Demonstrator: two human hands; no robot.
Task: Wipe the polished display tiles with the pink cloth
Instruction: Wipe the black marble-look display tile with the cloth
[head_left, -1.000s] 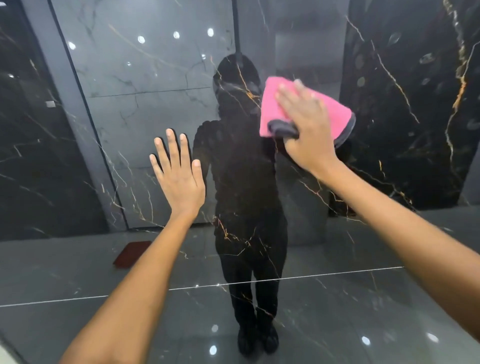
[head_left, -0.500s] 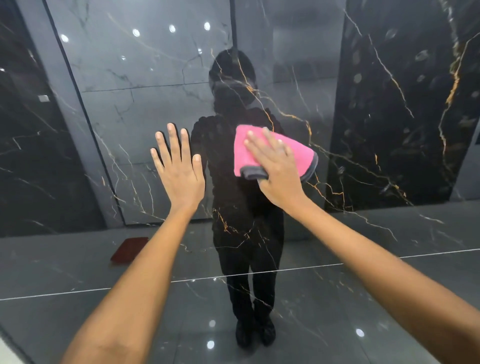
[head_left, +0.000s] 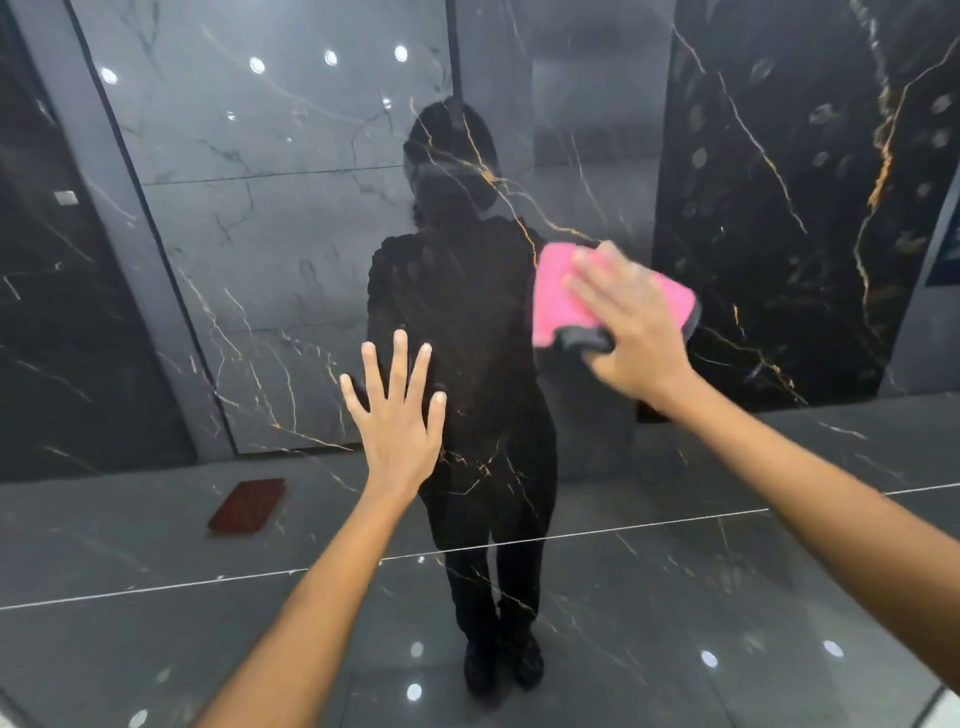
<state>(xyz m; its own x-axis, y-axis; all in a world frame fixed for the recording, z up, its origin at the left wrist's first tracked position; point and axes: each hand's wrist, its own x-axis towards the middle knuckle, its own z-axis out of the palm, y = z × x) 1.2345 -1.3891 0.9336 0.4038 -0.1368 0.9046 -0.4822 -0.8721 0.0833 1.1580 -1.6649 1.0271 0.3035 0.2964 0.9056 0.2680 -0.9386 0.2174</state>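
Note:
A large polished black tile (head_left: 467, 322) with gold veins stands in front of me and mirrors the room. My right hand (head_left: 631, 327) presses a folded pink cloth (head_left: 553, 291) with a grey edge flat against the tile, right of centre; the hand is motion-blurred. My left hand (head_left: 397, 415) lies flat on the tile with fingers spread, lower and to the left of the cloth, holding nothing.
The glossy surface reflects a dark standing figure, ceiling lights, grey marble wall panels (head_left: 270, 208) and a small red mat (head_left: 247, 505) on the reflected floor. A black gold-veined panel (head_left: 789, 218) shows at the right.
My right hand has swept the pink cloth across the tile, down-left and then back to the right. My left hand has stayed flat on the tile; the view has shifted.

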